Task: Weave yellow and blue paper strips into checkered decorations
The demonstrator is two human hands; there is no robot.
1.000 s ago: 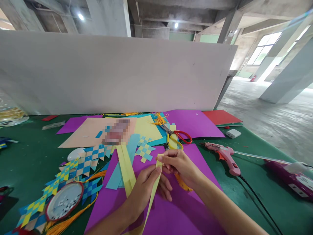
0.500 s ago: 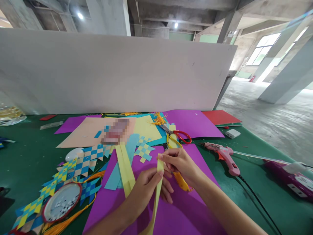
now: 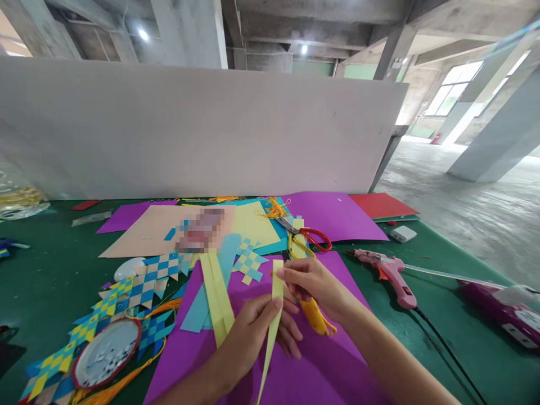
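Observation:
A pale yellow paper strip (image 3: 273, 326) hangs between my two hands, its upper end raised and its lower end running down toward me. My left hand (image 3: 257, 320) pinches it between thumb and fingers partway down. Just above, my right hand (image 3: 310, 278) grips the strip's edge near the top with thumb and forefinger. Both are over a purple sheet (image 3: 329, 360). Left of them lie more yellow strips (image 3: 217, 298) and light blue strips (image 3: 196, 312). A small woven blue-and-yellow paper fish (image 3: 250, 260) rests behind the hands.
Red-handled scissors (image 3: 314, 239) lie behind my right hand, near a yellow-handled tool (image 3: 316, 318). At right are a pink glue gun (image 3: 392, 273) and its cord. Woven fish (image 3: 156, 275), a dish of small black-and-white pieces (image 3: 107, 354) and orange tassels (image 3: 122, 388) sit left. A white panel (image 3: 202, 129) stands behind.
The strip has turned so its flat face shows more broadly at the top, and its lower end hangs straighter. Both hands keep hold of it in nearly the same place.

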